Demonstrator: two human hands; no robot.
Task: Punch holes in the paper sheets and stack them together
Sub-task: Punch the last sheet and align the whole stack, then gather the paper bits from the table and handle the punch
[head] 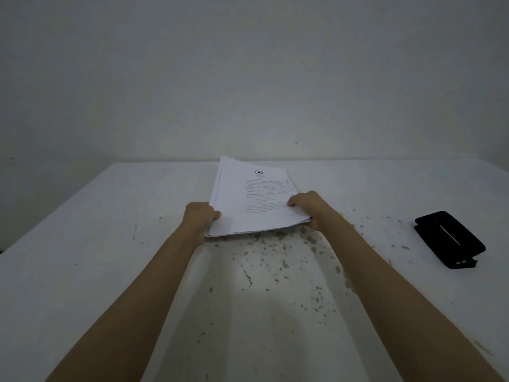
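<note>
A thick stack of white printed sheets [248,199] is held just above the white table, near its far middle. The top page carries a round emblem and lines of text. My left hand [199,216] grips the stack's near left corner, thumb on top. My right hand [305,206] grips the near right edge, thumb on the top page. A black hole punch [449,239] lies flat on the table at the right, well apart from both hands.
The white table [110,257] has chipped, speckled patches in front of the stack and toward me. A plain grey-white wall stands right behind the table's far edge. The table's left edge falls away at the far left.
</note>
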